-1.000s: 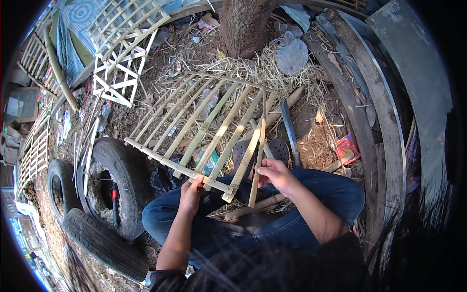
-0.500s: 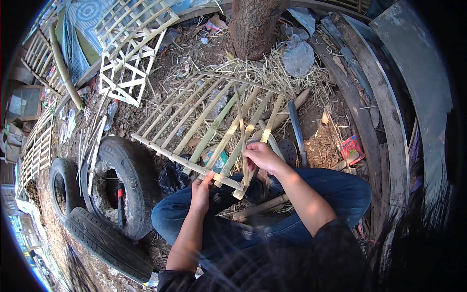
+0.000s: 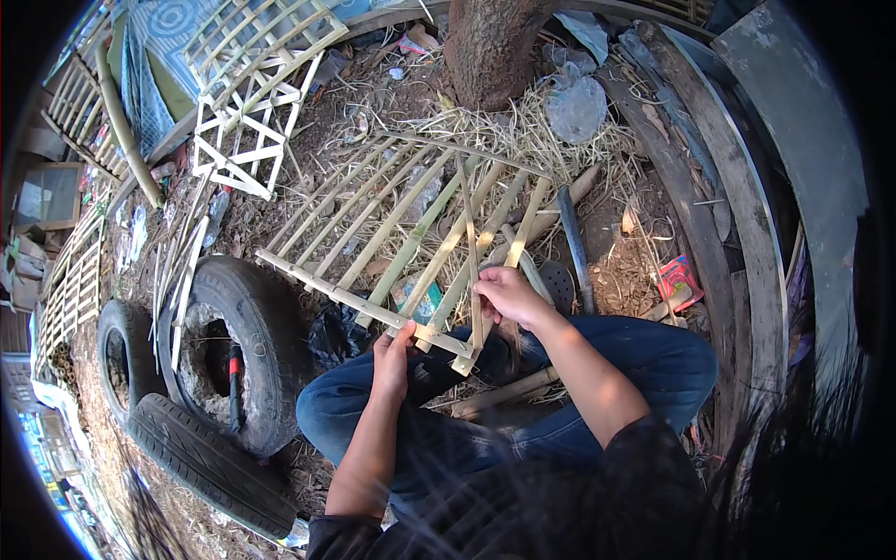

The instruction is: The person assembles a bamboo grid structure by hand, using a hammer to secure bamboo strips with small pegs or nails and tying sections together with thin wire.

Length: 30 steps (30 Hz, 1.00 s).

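Observation:
A bamboo panel (image 3: 408,245) of slats fixed between two rails slants across the ground in front of my crossed legs. Its near rail (image 3: 350,297) is pinched by my left hand (image 3: 392,362), thumb on top, close to the right-hand corner. My right hand (image 3: 511,295) is closed on a thin bamboo strip (image 3: 472,229) that runs lengthwise over the slats, from the far rail to the near corner. The strip's lower end rests by that corner. My fingers partly cover the strip where they grip it.
Old tires (image 3: 245,355) lie to my left, with a red-and-black handled tool (image 3: 234,383) inside one. A tree trunk (image 3: 492,56) rises beyond the panel. Wooden planks (image 3: 737,177) line the right side. More bamboo lattices (image 3: 245,145) stand far left. A blue-grey bar (image 3: 573,245) lies near my right knee.
The view has shifted slightly. My right hand sits a little higher along the strip, and my left hand keeps its hold on the near rail.

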Tool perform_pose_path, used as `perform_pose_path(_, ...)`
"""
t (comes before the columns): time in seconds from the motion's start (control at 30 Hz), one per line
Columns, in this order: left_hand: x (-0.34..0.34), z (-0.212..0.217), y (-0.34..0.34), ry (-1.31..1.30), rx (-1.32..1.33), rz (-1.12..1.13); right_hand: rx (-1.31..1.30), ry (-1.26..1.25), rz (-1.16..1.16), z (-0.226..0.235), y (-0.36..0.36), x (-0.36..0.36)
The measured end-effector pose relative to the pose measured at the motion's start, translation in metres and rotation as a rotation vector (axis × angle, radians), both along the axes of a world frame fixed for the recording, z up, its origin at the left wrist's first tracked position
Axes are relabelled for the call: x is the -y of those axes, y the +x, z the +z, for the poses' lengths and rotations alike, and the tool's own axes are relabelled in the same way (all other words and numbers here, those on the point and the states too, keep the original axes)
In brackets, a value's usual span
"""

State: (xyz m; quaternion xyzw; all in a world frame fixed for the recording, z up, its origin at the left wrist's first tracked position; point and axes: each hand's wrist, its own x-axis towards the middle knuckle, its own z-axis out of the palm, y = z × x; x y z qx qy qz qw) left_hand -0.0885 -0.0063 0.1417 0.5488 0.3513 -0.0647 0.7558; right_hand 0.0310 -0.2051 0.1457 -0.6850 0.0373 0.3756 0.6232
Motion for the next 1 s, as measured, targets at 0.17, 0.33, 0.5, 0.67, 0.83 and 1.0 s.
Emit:
perform_pose_path(0.17, 0.002, -0.006, 0.001, 0.032, -0.014, 0.014, 0.051, 0.038, -0.071, -0.005, -0.001, 0.001)
perform_pose_path(0.33, -0.001, -0.015, -0.001, 0.037, 0.011, 0.037, 0.048, -0.058, -0.06, -0.012, 0.001, -0.001)
perform_pose_path(0.5, 0.008, -0.004, -0.002, 0.044, 0.007, -0.015, 0.052, -0.045, -0.069, -0.014, -0.001, 0.008)
perform_pose_path(0.67, 0.006, -0.009, -0.003, 0.039, 0.019, -0.025, 0.049, -0.046, -0.068, -0.016, -0.002, 0.007)
perform_pose_path(0.83, 0.003, -0.011, -0.004, 0.042, 0.016, -0.01, 0.02, -0.019, -0.062, -0.017, -0.003, 0.005)
perform_pose_path(1.0, 0.006, -0.003, -0.002, 0.107, -0.006, 0.004, 0.01, -0.027, -0.029, -0.019, 0.0, 0.003)
